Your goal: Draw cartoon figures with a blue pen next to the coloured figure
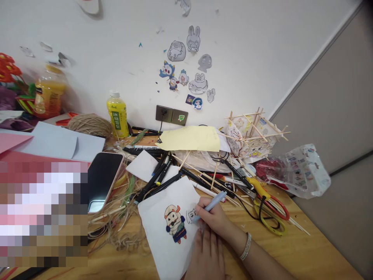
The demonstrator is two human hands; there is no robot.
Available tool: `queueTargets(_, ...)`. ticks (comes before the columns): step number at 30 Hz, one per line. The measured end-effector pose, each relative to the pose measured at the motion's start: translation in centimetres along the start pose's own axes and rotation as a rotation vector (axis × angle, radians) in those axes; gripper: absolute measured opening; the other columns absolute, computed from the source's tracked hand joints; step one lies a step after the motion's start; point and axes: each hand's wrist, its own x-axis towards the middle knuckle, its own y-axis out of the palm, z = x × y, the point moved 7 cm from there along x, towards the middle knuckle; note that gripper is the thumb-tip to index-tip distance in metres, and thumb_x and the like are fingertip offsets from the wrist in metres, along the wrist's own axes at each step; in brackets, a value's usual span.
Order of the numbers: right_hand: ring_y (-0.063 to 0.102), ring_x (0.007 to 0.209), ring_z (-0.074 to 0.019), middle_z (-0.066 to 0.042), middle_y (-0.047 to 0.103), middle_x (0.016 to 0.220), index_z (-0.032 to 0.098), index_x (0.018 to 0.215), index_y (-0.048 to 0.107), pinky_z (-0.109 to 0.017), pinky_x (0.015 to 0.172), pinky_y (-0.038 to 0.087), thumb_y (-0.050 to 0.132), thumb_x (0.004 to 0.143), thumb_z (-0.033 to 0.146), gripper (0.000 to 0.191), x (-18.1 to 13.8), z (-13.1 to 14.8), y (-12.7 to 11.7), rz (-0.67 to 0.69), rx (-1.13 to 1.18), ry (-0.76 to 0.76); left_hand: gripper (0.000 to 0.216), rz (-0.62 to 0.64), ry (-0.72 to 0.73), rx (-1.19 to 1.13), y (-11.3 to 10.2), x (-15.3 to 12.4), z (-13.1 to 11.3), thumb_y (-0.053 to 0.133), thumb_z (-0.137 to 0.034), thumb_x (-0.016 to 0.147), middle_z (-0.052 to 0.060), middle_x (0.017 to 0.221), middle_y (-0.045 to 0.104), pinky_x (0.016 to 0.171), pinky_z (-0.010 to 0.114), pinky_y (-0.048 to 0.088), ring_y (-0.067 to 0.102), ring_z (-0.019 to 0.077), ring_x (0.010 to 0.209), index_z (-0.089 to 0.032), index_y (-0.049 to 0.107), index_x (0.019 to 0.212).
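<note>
1. Grasping blue pen (214, 204) in right hand (214, 218), with lower end at line sketch (190, 214) on white paper (157, 237).
2. Resting left hand (205, 254) on paper just below right hand, unclenched, fingers extended.
3. Noted coloured figure (175, 224) on paper, left of both hands; phone (103, 179) farther left.
4. Noted markers (164, 169) beyond hands.

White paper (159, 229), 2 drawings (175, 224), slanted light-blue pen (212, 205)

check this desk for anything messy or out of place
Yes: loose twine lies tangled beside the phone, unlike the wound twine bundle behind, and markers are strewn in crossing directions beyond the drawing paper.
</note>
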Motion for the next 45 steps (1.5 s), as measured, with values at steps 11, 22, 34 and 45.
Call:
queueTargets(11, 0.037, 0.051, -0.0102, 0.005, 0.037, 0.053, 0.021, 0.054, 0.037, -0.023, 0.048, 0.03, 0.054, 0.076, 0.037, 0.032, -0.05, -0.36, 0.01, 0.007, 0.024, 0.02, 0.058, 0.014, 0.013, -0.022, 0.48, -0.18, -0.09, 0.047, -0.054, 0.084, 0.02, 0.118, 0.061, 0.088, 0.047, 0.037, 0.054, 0.0337, 0.11, -0.011, 0.058, 0.122)
queueTargets(22, 0.037, 0.052, -0.011, 0.005, 0.037, 0.051, 0.021, 0.053, 0.039, -0.023, 0.048, 0.029, 0.055, 0.075, 0.036, 0.031, 0.02, -0.6, -0.18, -0.022, 0.067, 0.02, 0.059, 0.033, 0.017, -0.031, 0.51, -0.09, -0.07, 0.044, -0.055, 0.086, 0.019, 0.118, 0.061, 0.088, 0.046, 0.039, 0.055, 0.0337, 0.11, -0.01, 0.057, 0.122)
queueTargets(34, 0.041, 0.051, -0.0112, 0.004, 0.042, 0.051, 0.021, 0.054, 0.04, -0.023, 0.048, 0.033, 0.049, 0.078, 0.036, 0.03, 0.09, -0.45, -0.49, -0.065, -0.004, 0.004, 0.055, 0.033, 0.028, -0.012, 0.52, 0.02, -0.12, 0.047, -0.052, 0.086, 0.018, 0.118, 0.062, 0.088, 0.046, 0.038, 0.055, 0.0327, 0.109, -0.011, 0.059, 0.121)
queueTargets(45, 0.045, 0.051, -0.0115, 0.003, 0.045, 0.051, 0.021, 0.055, 0.041, -0.024, 0.05, 0.036, 0.049, 0.081, 0.037, 0.032, 0.13, -0.51, -0.35, -0.046, -0.022, -0.016, 0.053, 0.084, 0.029, -0.046, 0.16, 0.16, 0.0, 0.048, -0.049, 0.086, 0.019, 0.119, 0.061, 0.088, 0.048, 0.039, 0.055, 0.0336, 0.11, -0.012, 0.058, 0.122)
